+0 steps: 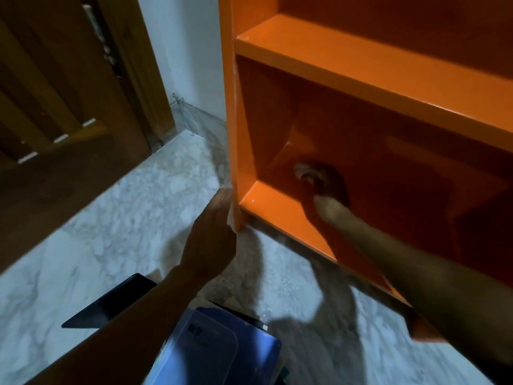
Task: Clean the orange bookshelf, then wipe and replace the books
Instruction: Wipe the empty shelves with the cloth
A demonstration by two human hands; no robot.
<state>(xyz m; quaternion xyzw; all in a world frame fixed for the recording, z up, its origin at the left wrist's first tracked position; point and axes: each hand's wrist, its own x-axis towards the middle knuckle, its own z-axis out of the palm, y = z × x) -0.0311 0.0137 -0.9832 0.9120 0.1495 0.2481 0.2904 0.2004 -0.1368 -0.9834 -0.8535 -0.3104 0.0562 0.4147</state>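
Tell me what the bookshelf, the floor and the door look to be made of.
Bookshelf: probably painted or lacquered board; the glossy orange surface shows highlights. Floor: polished marble or marble-look tile, white with grey veining. Door: brown wood, likely varnished, with slats.

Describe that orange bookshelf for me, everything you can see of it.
The bookshelf is glossy orange, seemingly painted wood, standing upright on the marble floor beside a white wall. Two shelf boards and the left side panel show; no books sit on the visible shelves. The right hand reaches into the bottom compartment, gripping a cloth against its surface. The left hand, fingers straight, rests against the side panel's outer edge.
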